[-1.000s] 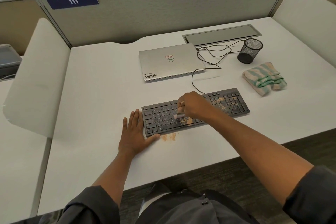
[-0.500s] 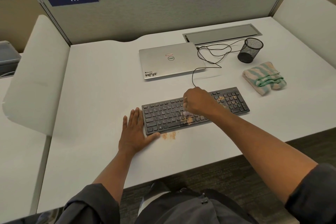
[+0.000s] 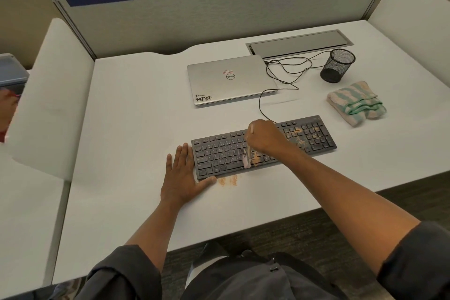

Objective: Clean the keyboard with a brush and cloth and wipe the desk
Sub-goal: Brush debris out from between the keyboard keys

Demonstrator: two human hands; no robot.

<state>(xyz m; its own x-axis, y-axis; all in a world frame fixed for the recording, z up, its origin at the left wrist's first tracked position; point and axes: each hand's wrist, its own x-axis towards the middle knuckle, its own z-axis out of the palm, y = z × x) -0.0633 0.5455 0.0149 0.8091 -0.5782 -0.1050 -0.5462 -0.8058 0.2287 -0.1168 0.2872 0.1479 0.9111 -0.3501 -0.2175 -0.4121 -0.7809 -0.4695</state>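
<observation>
A black keyboard point(image 3: 219, 153) lies on the white desk point(image 3: 136, 109), dusted with orange-brown crumbs around its middle and right keys. My right hand point(image 3: 266, 139) is closed on a small brush point(image 3: 247, 161), whose pale bristles touch the lower middle keys. My left hand point(image 3: 181, 175) lies flat on the desk with fingers apart, thumb against the keyboard's near left corner. A patch of crumbs point(image 3: 228, 181) sits on the desk just in front of the keyboard. A folded green-and-cream striped cloth point(image 3: 355, 102) rests to the right, beyond the keyboard.
A closed silver laptop point(image 3: 229, 80) lies behind the keyboard, with a black cable point(image 3: 287, 73) looping to a cable hatch point(image 3: 299, 44). A black mesh cup point(image 3: 337, 66) stands behind the cloth. Partition walls enclose the desk at back and sides.
My right hand swept the brush up the keys and back down toward the front row. The left hand and keyboard stayed in place.
</observation>
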